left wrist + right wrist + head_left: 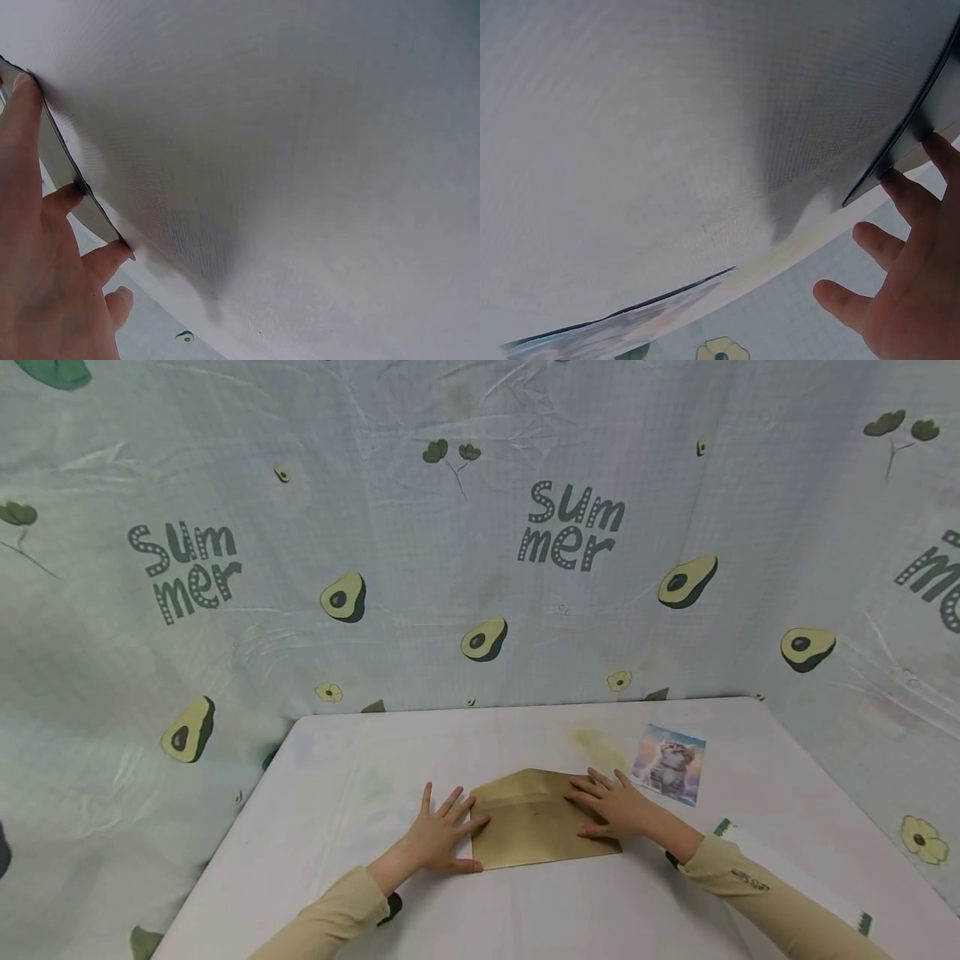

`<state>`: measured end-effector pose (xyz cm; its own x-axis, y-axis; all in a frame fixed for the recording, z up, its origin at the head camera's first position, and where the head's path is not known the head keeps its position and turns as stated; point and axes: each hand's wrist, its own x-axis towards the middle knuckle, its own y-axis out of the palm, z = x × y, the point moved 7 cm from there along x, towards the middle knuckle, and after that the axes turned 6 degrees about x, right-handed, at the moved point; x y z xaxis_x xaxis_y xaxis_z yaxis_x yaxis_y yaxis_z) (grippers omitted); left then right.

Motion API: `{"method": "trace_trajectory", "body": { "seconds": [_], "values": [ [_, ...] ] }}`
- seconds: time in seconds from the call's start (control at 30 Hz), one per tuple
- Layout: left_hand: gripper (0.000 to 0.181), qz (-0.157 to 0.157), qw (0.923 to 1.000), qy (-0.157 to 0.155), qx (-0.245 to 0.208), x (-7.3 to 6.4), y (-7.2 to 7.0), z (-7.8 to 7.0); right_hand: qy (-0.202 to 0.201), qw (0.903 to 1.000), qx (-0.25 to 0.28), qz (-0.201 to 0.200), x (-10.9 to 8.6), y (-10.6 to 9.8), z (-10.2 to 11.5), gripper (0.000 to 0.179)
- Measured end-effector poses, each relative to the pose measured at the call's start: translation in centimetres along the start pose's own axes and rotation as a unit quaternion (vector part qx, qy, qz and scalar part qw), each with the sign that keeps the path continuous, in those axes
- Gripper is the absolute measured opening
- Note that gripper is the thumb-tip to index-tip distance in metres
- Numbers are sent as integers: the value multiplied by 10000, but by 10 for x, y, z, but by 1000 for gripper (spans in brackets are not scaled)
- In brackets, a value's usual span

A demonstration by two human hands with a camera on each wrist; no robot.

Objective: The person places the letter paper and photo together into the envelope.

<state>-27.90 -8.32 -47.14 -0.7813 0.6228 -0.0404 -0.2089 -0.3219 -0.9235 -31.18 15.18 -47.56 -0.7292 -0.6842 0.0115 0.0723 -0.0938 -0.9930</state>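
Observation:
A gold-brown envelope (536, 831) lies on the white table with its pointed flap raised toward the far side. My left hand (441, 837) rests at its left edge, fingers spread, some fingertips on the paper. Over the right part of the envelope lies my right hand (611, 808), also spread, its fingertips touching the surface. In the left wrist view, fingers (64, 199) of the left hand meet the envelope's edge (79, 176). The right wrist view shows two fingertips of the right hand (915, 262) on the envelope (900, 150) and two other fingers off it.
A kitten picture card (670, 766) lies on the table just beyond the right hand. A white strip with green ends (795, 877) lies at the right, partly behind the right forearm. A curtain printed with avocados (483, 639) hangs behind the table (420, 735).

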Motion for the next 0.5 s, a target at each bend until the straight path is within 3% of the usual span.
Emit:
{"method": "trace_trajectory", "body": {
  "seconds": [0.5],
  "values": [
    [72,27,10000,24,63,2,3,1,15,9999,-60,-107,-3,4,-5,59]
  ]
}}
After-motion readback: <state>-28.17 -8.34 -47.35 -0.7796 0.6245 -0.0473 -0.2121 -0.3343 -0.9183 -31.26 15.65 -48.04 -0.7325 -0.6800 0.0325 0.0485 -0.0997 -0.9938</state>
